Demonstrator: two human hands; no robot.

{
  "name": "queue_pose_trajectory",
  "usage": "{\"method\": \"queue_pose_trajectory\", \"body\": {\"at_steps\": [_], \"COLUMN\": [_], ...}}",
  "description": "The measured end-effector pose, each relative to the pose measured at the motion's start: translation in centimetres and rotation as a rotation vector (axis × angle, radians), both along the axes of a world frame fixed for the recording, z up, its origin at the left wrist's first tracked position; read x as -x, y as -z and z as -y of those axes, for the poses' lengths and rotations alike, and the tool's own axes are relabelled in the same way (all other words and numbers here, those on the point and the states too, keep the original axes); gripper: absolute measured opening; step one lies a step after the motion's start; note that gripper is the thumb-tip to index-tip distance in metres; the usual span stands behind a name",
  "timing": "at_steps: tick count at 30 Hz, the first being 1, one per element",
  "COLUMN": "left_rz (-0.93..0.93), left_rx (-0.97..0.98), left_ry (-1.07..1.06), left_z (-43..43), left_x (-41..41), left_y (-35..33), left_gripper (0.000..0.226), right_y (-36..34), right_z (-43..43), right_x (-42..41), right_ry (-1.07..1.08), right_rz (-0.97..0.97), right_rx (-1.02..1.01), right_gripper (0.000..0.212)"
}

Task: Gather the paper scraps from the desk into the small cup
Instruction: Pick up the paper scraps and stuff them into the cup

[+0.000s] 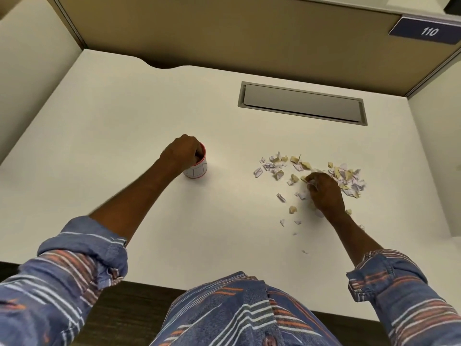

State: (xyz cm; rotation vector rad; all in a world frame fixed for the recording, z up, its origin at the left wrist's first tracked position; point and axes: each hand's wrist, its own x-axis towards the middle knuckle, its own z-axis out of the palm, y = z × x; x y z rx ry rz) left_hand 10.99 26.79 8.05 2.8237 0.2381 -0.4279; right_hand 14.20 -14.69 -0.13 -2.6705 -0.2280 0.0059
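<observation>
A small white cup with a red rim and red line markings stands upright near the middle of the cream desk. My left hand lies over its mouth, fingertips dipped inside; whether they hold anything is hidden. To the right, several torn white and yellowish paper scraps lie scattered in a loose pile. My right hand rests on the pile's near side, its fingers pinched on a few paper scraps. A few stray bits trail toward the front edge.
A grey rectangular cable hatch is set flush in the desk behind the scraps. Tan partition walls close the back and sides, with a dark "110" plate at upper right. The desk's front edge runs just before my torso.
</observation>
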Motion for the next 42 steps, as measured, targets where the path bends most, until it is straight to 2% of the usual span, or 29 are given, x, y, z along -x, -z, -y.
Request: {"method": "queue_pose_trajectory", "body": {"at_steps": [5, 11, 19, 24, 26, 29, 33, 35, 39, 42], "left_rz": [-0.041, -0.113, -0.204, -0.1, -0.134, -0.19, -0.221, -0.248, -0.283, -0.277], "left_rx": [-0.078, -0.068, -0.066, -0.026, -0.034, -0.071, -0.094, -0.107, -0.108, -0.092], "left_ry": [-0.019, -0.066, 0.042, 0.025, 0.027, 0.023, 0.016, 0.014, 0.04, 0.049], "left_z": [0.3, 1.0, 0.0, -0.4, -0.1, 0.6, 1.0, 1.1, 0.8, 0.3], "left_x": [-0.7, -1.4, -2.1, -2.3, -2.2, -1.8, -1.6, -1.7, -1.9, -2.3], "left_y": [1.0, 1.6, 0.4, -1.3, -1.4, -0.5, 0.5, 0.5, -0.1, -0.8], "left_gripper": [0.024, 0.024, 0.033, 0.026, 0.028, 0.032, 0.037, 0.04, 0.038, 0.035], "right_y": [-0.1, 0.0, 0.4, -0.1, -0.5, -0.9, -1.1, -1.0, -0.2, 0.8], "right_z": [0.0, 0.0, 0.2, -0.4, -1.1, -2.8, -5.9, -7.0, -8.7, -9.3], "right_x": [0.1, 0.1, 0.5, 0.2, -0.2, -1.4, -3.4, -4.0, -3.4, -2.0], "right_ry": [-0.01, -0.008, 0.002, -0.018, -0.049, -0.078, -0.08, -0.091, -0.24, -0.338], "right_rz": [-0.003, -0.006, 0.003, -0.006, 0.034, 0.017, -0.232, -0.322, -0.333, -0.222], "right_rx": [-0.002, -0.012, -0.023, -0.066, -0.107, -0.122, -0.014, 0.069, 0.256, 0.364], "right_gripper": [0.02, 0.019, 0.015, 0.008, 0.014, 0.035, 0.081, 0.089, 0.08, 0.062]}}
